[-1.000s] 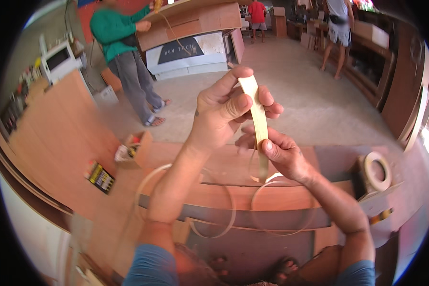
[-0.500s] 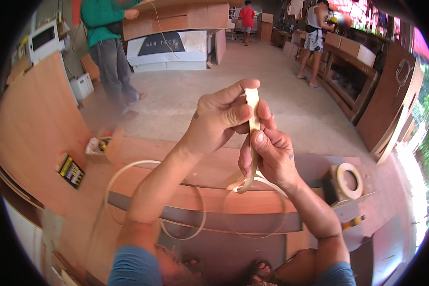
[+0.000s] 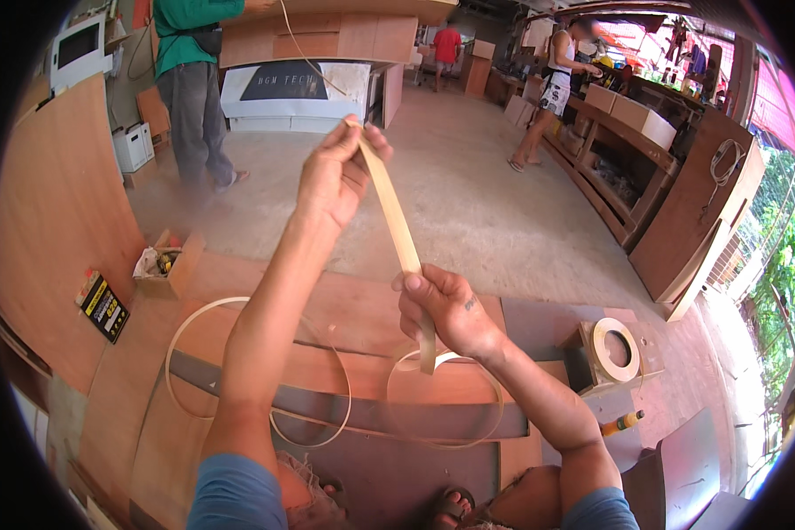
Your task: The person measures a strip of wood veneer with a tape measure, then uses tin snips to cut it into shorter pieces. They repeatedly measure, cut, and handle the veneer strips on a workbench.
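A pale, thin edge-banding strip (image 3: 394, 216) stretches taut and slanting between my two hands. My left hand (image 3: 331, 177) is farther away and higher, its fingertips pinching the strip's upper end. Nearer and lower, my right hand (image 3: 455, 311) grips it between thumb and fingers, and a short piece hangs below that hand. Loose loops of similar strip (image 3: 170, 344) lie below my hands, over brown boards (image 3: 353, 305). Whether these loops join the held strip cannot be made out.
A ring-shaped roll (image 3: 599, 351) rests on a small box at right, near a yellow-handled tool (image 3: 623, 424). An open box of items (image 3: 163, 281) and a large leaning panel (image 3: 71, 230) are at left. A person in green (image 3: 190, 79) stands beyond; two others are farther back.
My hands have moved apart along the strip: the left went up and leftward, the right down and leftward. A longer length now shows between them. The view has shifted slightly.
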`<state>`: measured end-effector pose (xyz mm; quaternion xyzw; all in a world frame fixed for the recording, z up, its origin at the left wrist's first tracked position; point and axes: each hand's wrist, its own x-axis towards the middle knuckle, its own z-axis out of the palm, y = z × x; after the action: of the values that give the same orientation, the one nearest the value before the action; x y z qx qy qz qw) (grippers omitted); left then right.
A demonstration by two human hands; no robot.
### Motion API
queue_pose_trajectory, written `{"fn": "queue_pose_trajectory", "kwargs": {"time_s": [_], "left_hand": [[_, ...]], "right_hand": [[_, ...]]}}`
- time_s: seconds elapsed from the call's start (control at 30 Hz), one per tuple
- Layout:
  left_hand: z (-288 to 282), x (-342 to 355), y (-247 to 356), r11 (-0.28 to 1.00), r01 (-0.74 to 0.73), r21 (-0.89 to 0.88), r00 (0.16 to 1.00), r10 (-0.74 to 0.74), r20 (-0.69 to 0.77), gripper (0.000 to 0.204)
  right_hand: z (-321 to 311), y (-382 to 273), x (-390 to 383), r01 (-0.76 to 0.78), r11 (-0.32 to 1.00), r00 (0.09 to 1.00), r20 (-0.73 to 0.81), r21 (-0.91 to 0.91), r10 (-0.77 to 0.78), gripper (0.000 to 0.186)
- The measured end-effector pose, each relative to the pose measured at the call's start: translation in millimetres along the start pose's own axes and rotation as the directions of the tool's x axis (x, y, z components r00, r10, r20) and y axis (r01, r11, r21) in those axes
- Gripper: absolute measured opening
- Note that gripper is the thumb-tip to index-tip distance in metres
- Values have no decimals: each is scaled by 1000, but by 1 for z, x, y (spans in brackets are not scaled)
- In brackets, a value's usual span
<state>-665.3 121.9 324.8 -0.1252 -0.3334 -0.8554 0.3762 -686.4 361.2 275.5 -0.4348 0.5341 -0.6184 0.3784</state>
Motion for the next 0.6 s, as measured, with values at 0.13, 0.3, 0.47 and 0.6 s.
{"fn": "queue_pose_trajectory", "kwargs": {"time_s": [0.13, 0.3, 0.47, 0.6], "left_hand": [[-39, 28, 20, 991, -135, -26, 987, 132, -91, 9], [-62, 42, 31, 979, -176, -106, 975, 158, -156, 10], [-94, 49, 42, 973, -176, -147, 933, 118, -339, 12], [-135, 52, 55, 975, -141, -169, 903, 57, -426, 13]], "right_hand": [[2, -5, 1, -91, 995, 995, 43, -52, 93, 32], [-1, -12, -1, -131, 984, 982, 123, -122, 145, 36], [0, -14, -12, -221, 970, 958, 162, -100, 235, 36], [2, -14, -17, -305, 943, 934, 152, -133, 324, 34]]}}
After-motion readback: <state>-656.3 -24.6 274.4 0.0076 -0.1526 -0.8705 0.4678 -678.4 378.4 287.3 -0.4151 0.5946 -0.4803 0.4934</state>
